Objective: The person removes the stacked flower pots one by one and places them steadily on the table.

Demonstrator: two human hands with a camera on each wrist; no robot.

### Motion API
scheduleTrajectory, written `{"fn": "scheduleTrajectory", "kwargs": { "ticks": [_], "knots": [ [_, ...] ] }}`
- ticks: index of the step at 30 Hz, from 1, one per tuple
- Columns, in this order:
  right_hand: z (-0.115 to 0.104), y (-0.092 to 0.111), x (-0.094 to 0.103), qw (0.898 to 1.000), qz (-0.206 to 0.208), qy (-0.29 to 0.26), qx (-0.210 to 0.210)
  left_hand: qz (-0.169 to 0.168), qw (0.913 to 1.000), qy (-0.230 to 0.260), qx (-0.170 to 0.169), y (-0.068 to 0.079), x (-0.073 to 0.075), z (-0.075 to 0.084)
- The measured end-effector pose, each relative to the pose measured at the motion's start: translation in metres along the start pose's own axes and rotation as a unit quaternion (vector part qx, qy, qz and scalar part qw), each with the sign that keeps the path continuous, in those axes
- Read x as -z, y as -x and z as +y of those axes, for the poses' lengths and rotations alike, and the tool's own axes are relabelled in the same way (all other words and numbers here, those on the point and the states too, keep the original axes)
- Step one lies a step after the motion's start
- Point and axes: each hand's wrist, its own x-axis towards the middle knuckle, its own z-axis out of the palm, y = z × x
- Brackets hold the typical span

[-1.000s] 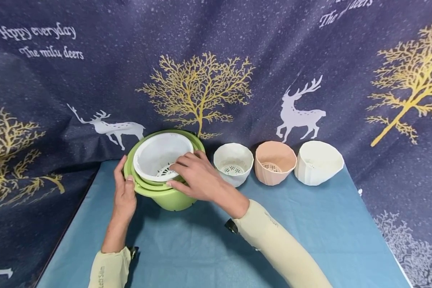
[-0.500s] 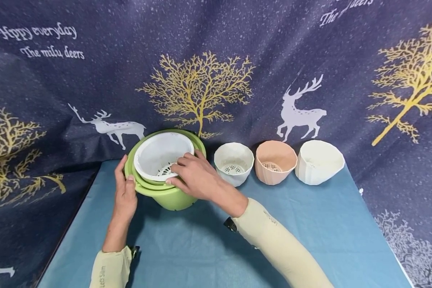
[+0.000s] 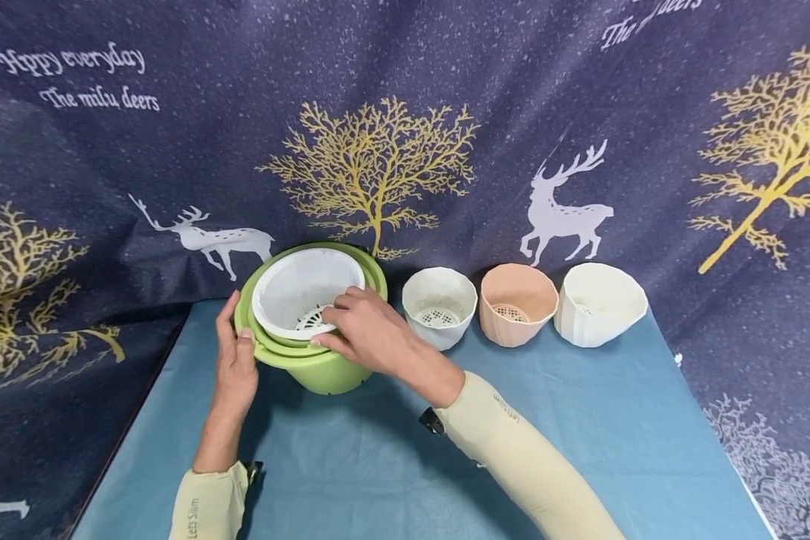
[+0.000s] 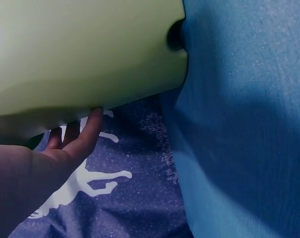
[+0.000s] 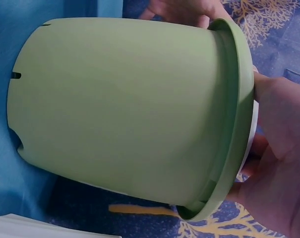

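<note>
Right at the back left corner of the blue-covered counter [image 3: 351,465] stood the big round green plastic pot [image 3: 331,375], with the round white plastic pot with slotted base [image 3: 298,289] inside! The left hand [image 3: 235,364] gripped the green pot's rim side; the right hand [image 3: 371,330] pinched the white rim, fingers inside. Rightward along the back edge: faceted pale-grey pot [image 3: 439,300], peach pot [image 3: 517,300], cream pot [image 3: 597,304]!

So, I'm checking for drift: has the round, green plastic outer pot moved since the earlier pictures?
No: in the head view, the green outer pot shows no clear shift against the white deer print beside it.
</note>
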Motion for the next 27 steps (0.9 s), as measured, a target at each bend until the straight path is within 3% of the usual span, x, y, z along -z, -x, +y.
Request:
{"fn": "scheduleTrajectory", "kwargs": {
  "ticks": [27],
  "knots": [
    [0.0012, 0.0000, -0.0046, 0.997, 0.068, -0.021, 0.019, 0.004, 0.9999, 0.014, -0.004, 0.0006, -0.0004, 0.0026]
  ]
}}
